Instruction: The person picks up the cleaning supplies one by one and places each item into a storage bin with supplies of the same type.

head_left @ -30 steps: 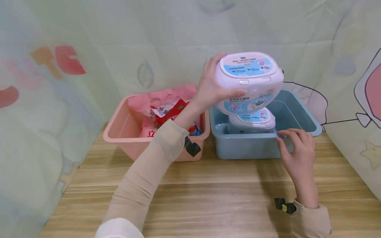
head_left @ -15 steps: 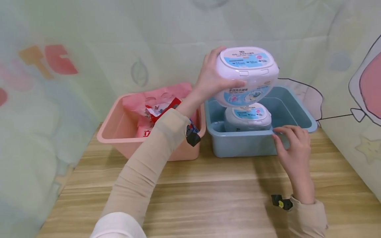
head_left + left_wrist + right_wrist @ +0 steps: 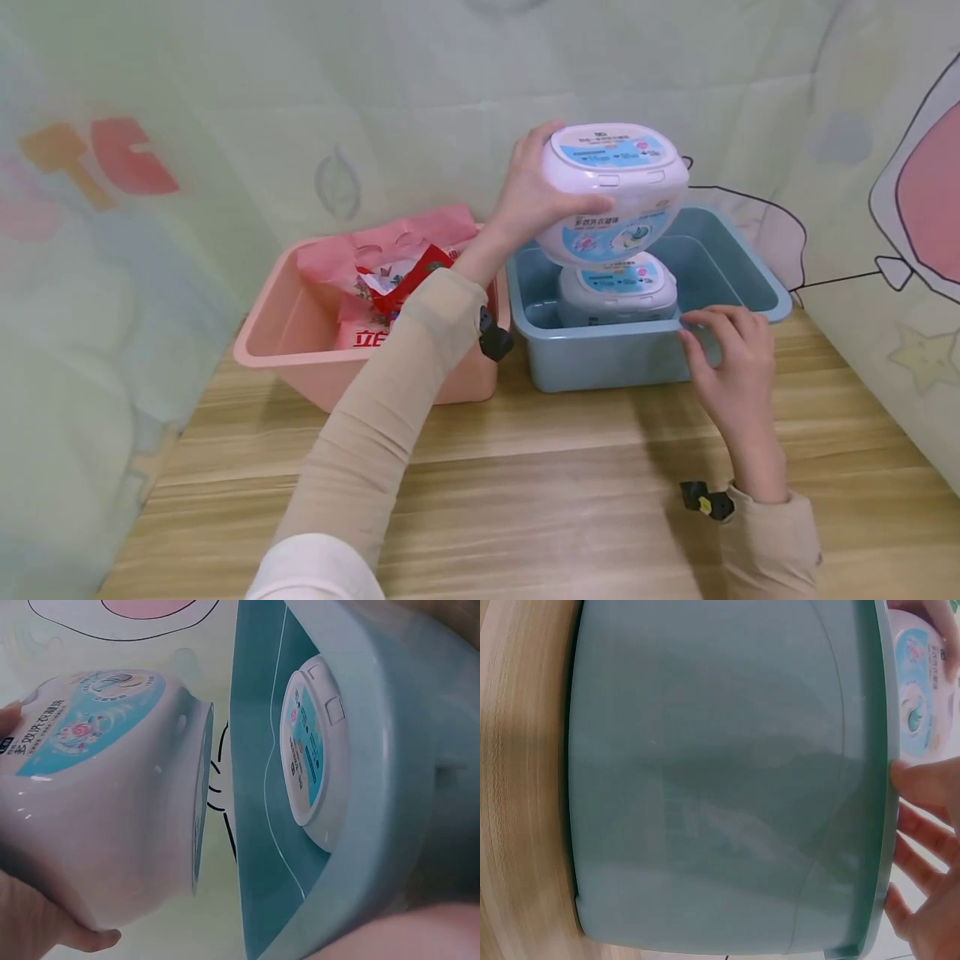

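Note:
My left hand [image 3: 536,187] grips a white oval tub of laundry pods [image 3: 611,204], its thumb across the label on the front. The tub hangs over the left part of the blue bin [image 3: 600,362], lid side up and slightly tilted. Below it, inside the bin, stands a second tub of laundry pods [image 3: 618,292], also seen in the left wrist view as a white tub [image 3: 307,757] behind the bin's rim. My right hand [image 3: 735,358] pinches the bin's front rim near the right corner, thumb on the outside and fingers over the edge.
A pink bin [image 3: 255,333] stands left of the blue one, holding a pink bag [image 3: 420,225] and a red packet [image 3: 408,283]. My left forearm crosses its front right side. Both bins rest on a wooden table [image 3: 525,500] before a printed cloth backdrop [image 3: 420,75].
The head view has shifted, so bins, hands and tubs appear a little farther left and higher. The left hand still holds the tub above the other; the right hand stays on the rim.

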The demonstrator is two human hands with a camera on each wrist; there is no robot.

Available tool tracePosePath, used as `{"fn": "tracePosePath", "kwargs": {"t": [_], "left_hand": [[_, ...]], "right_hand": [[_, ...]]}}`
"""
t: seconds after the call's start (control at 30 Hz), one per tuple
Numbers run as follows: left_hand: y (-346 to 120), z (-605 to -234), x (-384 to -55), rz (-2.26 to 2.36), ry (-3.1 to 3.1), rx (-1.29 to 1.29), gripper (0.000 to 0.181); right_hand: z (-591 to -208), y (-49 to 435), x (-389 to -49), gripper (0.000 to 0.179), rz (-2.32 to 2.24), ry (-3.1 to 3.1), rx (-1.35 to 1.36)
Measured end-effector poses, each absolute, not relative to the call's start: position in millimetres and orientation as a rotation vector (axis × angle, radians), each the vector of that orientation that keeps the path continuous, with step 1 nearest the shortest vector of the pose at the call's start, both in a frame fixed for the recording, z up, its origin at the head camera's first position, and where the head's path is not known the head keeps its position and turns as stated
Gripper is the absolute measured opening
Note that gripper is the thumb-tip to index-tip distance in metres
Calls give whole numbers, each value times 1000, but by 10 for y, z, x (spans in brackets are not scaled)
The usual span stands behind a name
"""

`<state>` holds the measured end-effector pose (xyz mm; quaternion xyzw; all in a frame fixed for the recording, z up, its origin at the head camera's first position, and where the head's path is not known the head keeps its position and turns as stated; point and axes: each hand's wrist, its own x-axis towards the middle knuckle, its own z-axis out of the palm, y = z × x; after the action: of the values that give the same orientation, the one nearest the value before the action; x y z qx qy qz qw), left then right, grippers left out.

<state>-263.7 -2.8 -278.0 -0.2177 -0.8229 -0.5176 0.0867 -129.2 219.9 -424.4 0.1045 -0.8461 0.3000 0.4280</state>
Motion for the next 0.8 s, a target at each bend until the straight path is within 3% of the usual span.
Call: {"fn": "tracePosePath", "kwargs": {"t": [0.8], "left_hand": [[89,-2910,-2724,-1556,-2505,-648,99]], "right_hand": [[-4263,2152,-1250,18,752,-2133,249]]}}
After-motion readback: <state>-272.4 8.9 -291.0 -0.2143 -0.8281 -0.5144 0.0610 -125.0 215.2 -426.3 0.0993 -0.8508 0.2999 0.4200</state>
